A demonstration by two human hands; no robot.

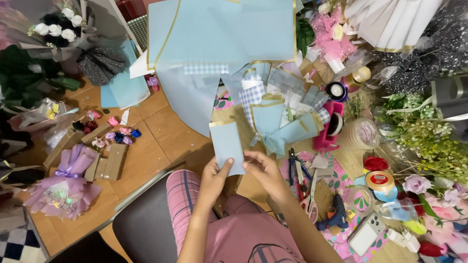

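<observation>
We have the small pale-blue paper sheet (227,146) with its gold top edge held up over our lap, just in front of the half-wrapped blue bouquet (278,122). The sheet looks folded into a narrow panel already, while the bouquet beside it carries several blue and checked layers, so we judge the wrapping partly done, with this piece not yet joined to it. Our left hand (213,176) pinches the sheet's lower left corner, thumb on the front, fingers behind. Our right hand (263,170) closes its grip on the lower right edge, wrist bent inward. Both forearms rise from our lap. Farther out, scissors (298,170), a blue glue gun (334,216) and a tape roll (380,180) lie on the cluttered tabletop (168,131).
</observation>
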